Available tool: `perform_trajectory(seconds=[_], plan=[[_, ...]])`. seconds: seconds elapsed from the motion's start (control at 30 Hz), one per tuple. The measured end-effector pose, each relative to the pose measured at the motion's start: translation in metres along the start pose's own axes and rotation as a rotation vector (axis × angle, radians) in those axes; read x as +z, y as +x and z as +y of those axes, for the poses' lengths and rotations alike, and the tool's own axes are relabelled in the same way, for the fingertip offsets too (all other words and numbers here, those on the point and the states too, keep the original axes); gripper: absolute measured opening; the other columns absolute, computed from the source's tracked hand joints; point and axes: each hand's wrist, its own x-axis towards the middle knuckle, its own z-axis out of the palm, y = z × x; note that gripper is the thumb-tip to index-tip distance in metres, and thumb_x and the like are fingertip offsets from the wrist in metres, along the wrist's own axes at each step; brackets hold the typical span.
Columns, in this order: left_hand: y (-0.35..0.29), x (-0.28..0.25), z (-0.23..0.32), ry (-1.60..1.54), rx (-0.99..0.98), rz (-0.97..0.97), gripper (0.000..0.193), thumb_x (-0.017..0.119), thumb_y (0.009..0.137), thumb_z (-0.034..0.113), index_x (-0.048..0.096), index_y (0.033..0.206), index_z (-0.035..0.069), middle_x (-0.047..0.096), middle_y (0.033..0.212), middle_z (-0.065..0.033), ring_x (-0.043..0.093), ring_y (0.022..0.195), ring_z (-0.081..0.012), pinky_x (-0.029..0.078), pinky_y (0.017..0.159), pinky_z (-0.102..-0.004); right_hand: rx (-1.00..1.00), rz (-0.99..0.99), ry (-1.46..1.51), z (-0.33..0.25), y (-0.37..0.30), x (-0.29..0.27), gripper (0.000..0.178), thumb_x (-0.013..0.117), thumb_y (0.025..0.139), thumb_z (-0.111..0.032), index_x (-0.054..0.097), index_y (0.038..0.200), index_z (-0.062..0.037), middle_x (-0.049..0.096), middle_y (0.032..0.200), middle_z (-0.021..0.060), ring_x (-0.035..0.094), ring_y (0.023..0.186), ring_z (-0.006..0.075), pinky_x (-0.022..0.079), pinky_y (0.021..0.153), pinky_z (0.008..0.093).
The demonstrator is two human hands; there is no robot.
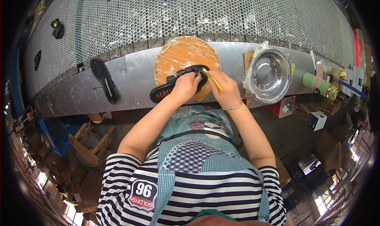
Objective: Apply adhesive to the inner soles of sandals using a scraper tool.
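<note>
A black sandal (161, 93) with straps across it lies tilted over a round orange-brown board (168, 54) covered in wrinkled clear film. My left hand (184, 87) is closed on the sandal's straps near its middle. In my right hand (227, 89) is a thin yellow stick-like tool (214, 81), pinched between the fingers. The tool's pale tip meets the far right end of the sandal, by the opening there. Exactly what the tip touches is too small to tell.
A black shoe sole (103, 80) rests on the metal ledge (136, 67) to the left. To the right stand a shiny metal bowl (259, 89) and a green roll (316, 84). Beyond runs a honeycomb-mesh conveyor (237, 16) carrying several dark shoes (57, 29).
</note>
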Motion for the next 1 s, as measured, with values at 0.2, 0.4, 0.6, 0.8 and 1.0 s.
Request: perform_trajectory(seconds=[0.2,0.4,0.6,0.8,1.0], plan=[[0.002,0.001,0.001,0.014,0.014,-0.011,0.031,0.052,0.092,0.026,0.055,0.079,-0.003,0.058,0.078,-0.0254,0.057,0.080,-0.0431,0.044,0.070,-0.0485,-0.371,-0.128,-0.179,0.016,0.003,0.001,0.034,0.063,0.071,-0.004,0.062,0.105,-0.0089,0.063,0.091,0.0109,0.062,0.076,0.0265,0.052,0.065,0.0348],[0.008,0.008,0.005,0.046,0.002,0.017,0.033,0.053,0.090,0.027,0.057,0.077,-0.003,0.061,0.078,-0.0262,0.059,0.080,-0.0436,0.046,0.072,-0.0500,-0.040,-0.312,-0.367,-0.003,-0.007,-0.010,0.031,0.064,0.073,-0.005,0.063,0.104,-0.0090,0.064,0.091,0.0106,0.063,0.077,0.0286,0.052,0.067,0.0357],[0.011,0.012,-0.005,-0.040,-0.068,-0.034,0.036,0.053,0.090,0.028,0.055,0.075,-0.004,0.059,0.079,-0.0278,0.058,0.080,-0.0454,0.044,0.074,-0.0507,0.209,0.330,0.053,0.015,-0.019,-0.102,0.021,0.057,0.089,-0.013,0.062,0.102,0.0026,0.067,0.095,0.0165,0.066,0.083,0.0283,0.051,0.073,0.0340],[0.014,0.013,0.002,-0.054,-0.078,-0.066,0.036,0.053,0.091,0.027,0.054,0.074,-0.005,0.058,0.076,-0.0274,0.057,0.078,-0.0451,0.044,0.071,-0.0497,0.468,0.254,-0.083,0.092,-0.064,-0.130,0.021,0.060,0.088,-0.018,0.065,0.104,-0.0049,0.068,0.095,0.0133,0.066,0.086,0.0225,0.049,0.076,0.0306],[0.014,0.008,0.009,-0.045,-0.122,-0.072,0.037,0.053,0.091,0.028,0.054,0.074,-0.004,0.059,0.071,-0.0246,0.059,0.074,-0.0427,0.045,0.068,-0.0478,0.696,0.259,0.257,0.121,-0.075,-0.132,0.023,0.062,0.089,-0.021,0.066,0.103,-0.0034,0.067,0.083,0.0092,0.062,0.063,0.0161,0.047,0.056,0.0268]])
